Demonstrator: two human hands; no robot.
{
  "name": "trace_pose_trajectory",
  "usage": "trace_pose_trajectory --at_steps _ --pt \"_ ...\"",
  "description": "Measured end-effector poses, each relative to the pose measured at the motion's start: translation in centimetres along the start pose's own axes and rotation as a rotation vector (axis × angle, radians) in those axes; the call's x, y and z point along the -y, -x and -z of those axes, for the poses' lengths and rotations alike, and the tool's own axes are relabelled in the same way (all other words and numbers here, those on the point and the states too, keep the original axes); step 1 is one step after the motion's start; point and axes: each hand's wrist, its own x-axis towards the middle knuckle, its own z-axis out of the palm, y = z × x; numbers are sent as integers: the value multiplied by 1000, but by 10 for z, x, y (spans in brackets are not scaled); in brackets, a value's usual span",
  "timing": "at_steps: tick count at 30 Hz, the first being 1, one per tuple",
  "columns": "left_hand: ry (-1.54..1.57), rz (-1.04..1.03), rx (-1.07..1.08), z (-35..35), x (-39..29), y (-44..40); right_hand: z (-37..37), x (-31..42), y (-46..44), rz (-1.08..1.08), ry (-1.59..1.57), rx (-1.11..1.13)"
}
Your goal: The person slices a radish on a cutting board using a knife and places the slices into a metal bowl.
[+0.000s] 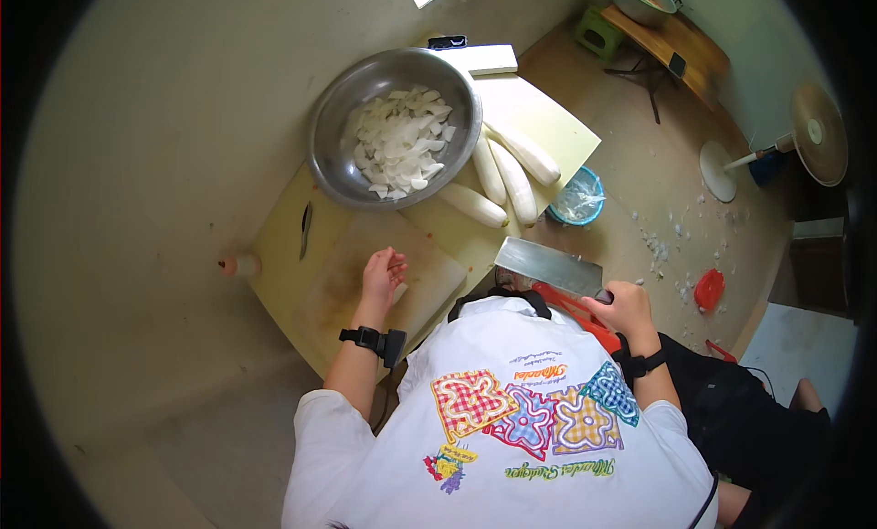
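Note:
My left hand (384, 271) is over the cutting board (434, 282), its fingers loosely curled and a little apart, with nothing visible in them. A small white piece (399, 294) shows beside its wrist. To the right, my right hand (626, 308) is wrapped round the handle of a cleaver (551, 266), whose broad blade points left, off the board. Beyond the board, a large metal bowl (329, 136) holds many cut white pieces (402, 141). Several peeled long white vegetables (518, 186) lie right of the bowl. A peeler (306, 230) rests left of the board.
A bottle (239, 266) is at the table's left edge. Beside the table's right side is a blue-rimmed bin (577, 197). A fan (818, 136), a wooden table (703, 61) and a red object (709, 290) are farther right. A person in black (758, 428) is close by, lower right.

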Motion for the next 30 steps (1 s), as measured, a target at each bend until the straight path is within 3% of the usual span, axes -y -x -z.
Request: trace_pose_trajectory --at_steps 2,4,5,7,8,11,13,23,25,30 --pt "-132 -6 -123 27 31 -6 2 2 -3 20 13 17" --pt "-618 -367 -377 62 64 -22 4 4 -10 44 28 32" --pt "-607 -362 -384 72 70 -20 4 6 -13 49 16 49" --pt "-968 -499 -405 84 78 -16 8 12 -17 53 18 68" --pt "-956 -494 -403 88 81 -17 10 19 -20 52 13 90" --pt "-985 -499 -335 85 81 -14 7 26 -28 71 24 126" --pt "-1194 -514 -188 66 61 7 2 35 -33 104 33 148" --pt "-1050 -378 -68 62 58 34 -42 117 -39 67 -142 340" --pt "-1053 -542 -29 68 60 36 -62 129 -39 55 -194 378" --pt "-1093 -665 -63 83 70 44 -109 155 -33 -102 -466 498"
